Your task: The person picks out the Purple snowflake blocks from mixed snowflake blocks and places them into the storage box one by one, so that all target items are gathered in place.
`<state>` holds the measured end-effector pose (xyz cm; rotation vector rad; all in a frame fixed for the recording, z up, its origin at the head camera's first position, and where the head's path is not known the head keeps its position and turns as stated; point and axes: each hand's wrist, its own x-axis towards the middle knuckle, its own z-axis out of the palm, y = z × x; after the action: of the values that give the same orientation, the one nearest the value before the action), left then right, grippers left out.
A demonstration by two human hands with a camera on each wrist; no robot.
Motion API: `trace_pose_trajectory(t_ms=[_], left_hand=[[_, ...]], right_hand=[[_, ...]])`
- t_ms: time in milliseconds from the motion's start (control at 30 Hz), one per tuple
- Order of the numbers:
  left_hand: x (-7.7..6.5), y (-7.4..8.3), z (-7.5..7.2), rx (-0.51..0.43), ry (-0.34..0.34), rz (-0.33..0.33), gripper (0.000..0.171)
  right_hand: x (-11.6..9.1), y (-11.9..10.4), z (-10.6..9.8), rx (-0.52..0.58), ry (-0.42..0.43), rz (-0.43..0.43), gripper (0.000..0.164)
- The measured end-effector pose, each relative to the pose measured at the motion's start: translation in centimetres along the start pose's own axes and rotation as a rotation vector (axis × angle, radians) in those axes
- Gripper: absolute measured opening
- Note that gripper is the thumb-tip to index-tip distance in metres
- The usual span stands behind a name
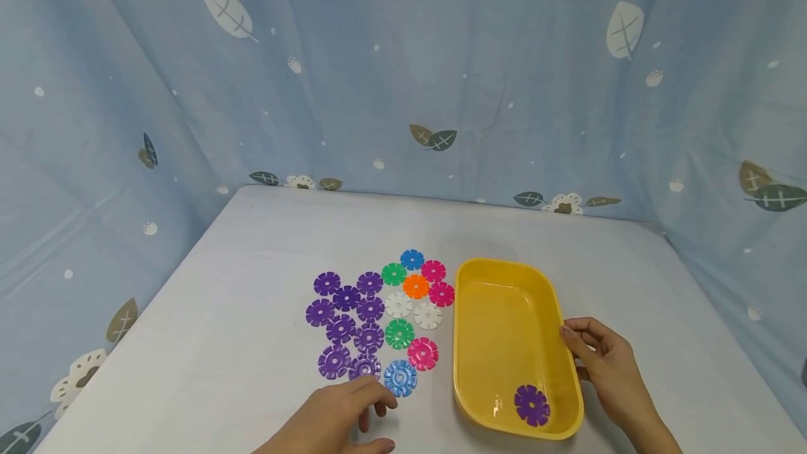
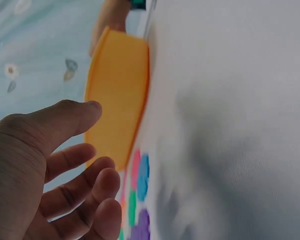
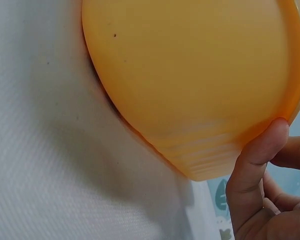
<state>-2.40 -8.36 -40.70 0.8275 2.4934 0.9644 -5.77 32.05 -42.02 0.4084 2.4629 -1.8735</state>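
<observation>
A yellow plastic tray (image 1: pixel 504 342) stands on the table, with a purple notched disc (image 1: pixel 532 406) lying in its near right corner. My right hand (image 1: pixel 605 363) holds the tray's right rim, thumb and finger at the edge; the right wrist view shows the thumb (image 3: pixel 262 145) against the outer wall. My left hand (image 1: pixel 340 415) hovers over the near part of the table with loosely bent fingers and nothing in them. Just beyond it lie a purple disc (image 1: pixel 365 368) and a blue disc (image 1: pixel 400 377). The left wrist view shows its fingers apart from the thumb.
Left of the tray, several notched plastic discs lie flat: a purple group (image 1: pixel 340 328) on the left, then green, white, orange, pink and blue ones, such as a pink disc (image 1: pixel 422 354). A blue patterned curtain (image 1: pixel 403 90) hangs behind the white table (image 1: pixel 208 342).
</observation>
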Motion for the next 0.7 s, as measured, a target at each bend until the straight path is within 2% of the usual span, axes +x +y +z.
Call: trace_pose_trajectory(t_ms=[267, 500, 700], left_hand=[[-1.7, -2.1, -0.7, -0.004, 0.093, -0.126, 0.037], [-2.6, -3.7, -1.4, 0.03, 0.182, -0.047, 0.035], [-3.2, -4.4, -2.2, 0.094, 0.237, -0.094, 0.036]], right_hand=[[0.1, -0.1, 0.1, -0.014, -0.004, 0.006, 0.047], [0.1, -0.1, 0.1, -0.037, 0.02, 0.028, 0.05], [0.1, 0.0, 0.1, -0.035, 0.021, 0.027, 0.05]])
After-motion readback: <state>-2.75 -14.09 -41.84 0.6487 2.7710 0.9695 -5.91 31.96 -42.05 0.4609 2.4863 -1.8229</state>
